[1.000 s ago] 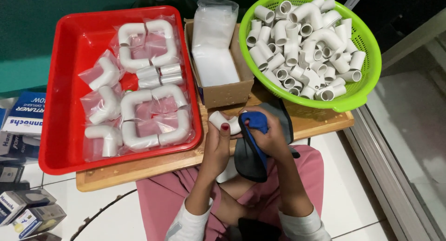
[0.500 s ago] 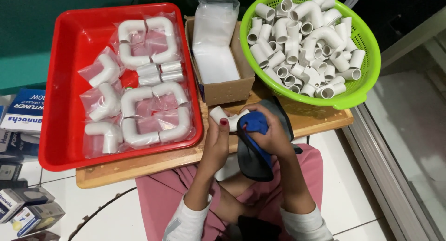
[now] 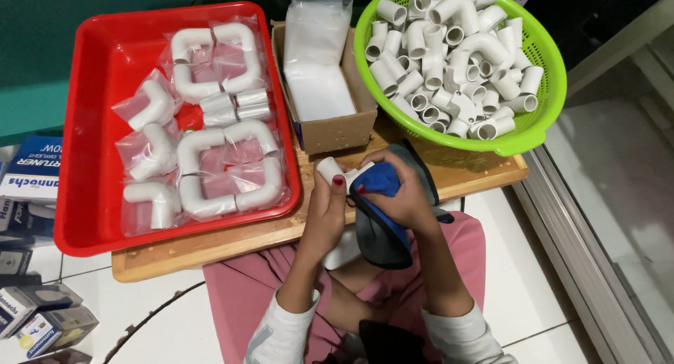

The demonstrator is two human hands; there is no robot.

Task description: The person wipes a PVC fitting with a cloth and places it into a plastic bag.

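Fingers of both hands pinching white pipe fitting (image 3: pixel 330 169) and blue cloth (image 3: pixel 379 185) just off board edge (image 3: pixel 210 243).

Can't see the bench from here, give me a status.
Left hand holds white pipe fitting. Right hand presses blue cloth to it. Nothing in the way.

We saw a white pipe elbow (image 3: pixel 330 169) against a blue cloth (image 3: pixel 379 185) with a grey underside. The tray (image 3: pixel 84 195) was bright red and held white fittings in clear bags (image 3: pixel 210 153). The basket (image 3: pixel 540 118) was lime green, the box (image 3: pixel 337 129) plain brown cardboard, and the worktop (image 3: pixel 210 241) pale wood. Red polish marked the fingers (image 3: pixel 338 181).
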